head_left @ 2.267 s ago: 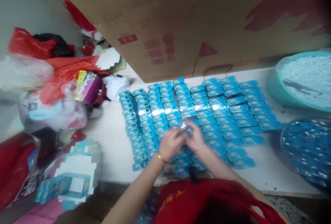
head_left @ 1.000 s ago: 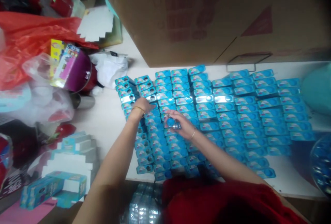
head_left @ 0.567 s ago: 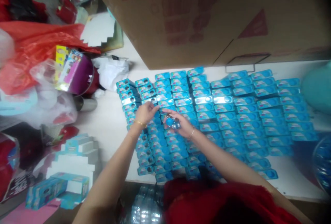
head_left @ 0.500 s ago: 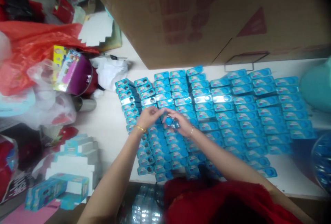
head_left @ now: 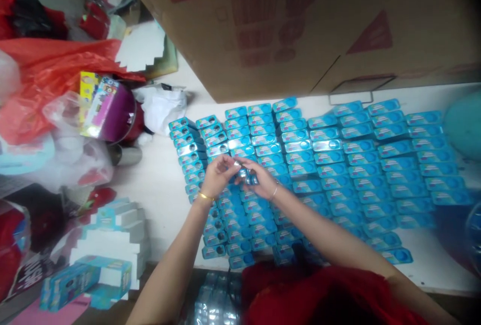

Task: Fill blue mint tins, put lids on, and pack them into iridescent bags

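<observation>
Several small, shiny blue round pieces (head_left: 251,179) lie in my right hand (head_left: 264,181), whose fingers are curled around them. My left hand (head_left: 218,177) meets it at the fingertips, pinching one small shiny piece (head_left: 237,164); blur hides its exact kind. Both hands hover over rows of small blue printed boxes (head_left: 358,170) on the white table (head_left: 161,220). In the leftmost boxes (head_left: 215,251) the round openings look dark, while in most others a blue disc shows in the opening. My hands cover some boxes in the middle.
A large cardboard box (head_left: 263,24) stands at the back. Flattened blue-and-white cartons (head_left: 108,240), plastic bags (head_left: 71,157) and a purple container (head_left: 124,114) crowd the left. A teal container (head_left: 466,122) is at the right edge. Packs in clear plastic (head_left: 216,300) sit below the table's front edge.
My left fingertips have come down against the pieces in my right hand and now pinch a shiny one. My right hand has tilted slightly. The view has shifted a little.
</observation>
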{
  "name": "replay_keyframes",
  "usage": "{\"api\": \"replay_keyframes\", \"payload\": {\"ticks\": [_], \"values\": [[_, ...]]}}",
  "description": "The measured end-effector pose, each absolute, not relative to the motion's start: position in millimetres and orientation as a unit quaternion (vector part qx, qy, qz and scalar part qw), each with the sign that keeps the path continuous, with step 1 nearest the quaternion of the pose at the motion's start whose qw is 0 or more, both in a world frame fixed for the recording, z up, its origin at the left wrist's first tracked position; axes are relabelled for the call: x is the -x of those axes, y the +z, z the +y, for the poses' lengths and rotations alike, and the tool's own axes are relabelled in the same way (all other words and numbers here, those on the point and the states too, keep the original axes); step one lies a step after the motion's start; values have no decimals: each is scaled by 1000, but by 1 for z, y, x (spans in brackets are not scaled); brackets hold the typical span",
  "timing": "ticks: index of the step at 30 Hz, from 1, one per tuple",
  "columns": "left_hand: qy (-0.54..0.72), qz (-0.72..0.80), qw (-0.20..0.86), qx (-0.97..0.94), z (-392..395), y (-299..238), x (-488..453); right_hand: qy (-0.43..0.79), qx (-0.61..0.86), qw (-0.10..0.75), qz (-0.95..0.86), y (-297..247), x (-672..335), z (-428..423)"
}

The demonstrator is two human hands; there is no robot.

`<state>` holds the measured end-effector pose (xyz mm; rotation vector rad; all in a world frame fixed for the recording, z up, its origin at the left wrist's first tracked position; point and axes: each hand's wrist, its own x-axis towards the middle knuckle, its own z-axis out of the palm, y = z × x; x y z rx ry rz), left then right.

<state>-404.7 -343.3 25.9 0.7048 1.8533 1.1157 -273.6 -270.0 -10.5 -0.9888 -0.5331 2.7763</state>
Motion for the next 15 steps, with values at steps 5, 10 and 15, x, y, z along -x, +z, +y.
{"api": "replay_keyframes", "payload": {"ticks": [5, 10, 15], "values": [[465, 764, 336, -295, -378, 38, 384, 920, 342, 23, -190, -1, 259, -280], [500, 805, 247, -200, -470, 59, 340, 893, 378, -69, -235, 18, 232, -310], [536, 799, 271, 36, -599, 59, 250, 870, 341, -202, -293, 52, 200, -369]]}}
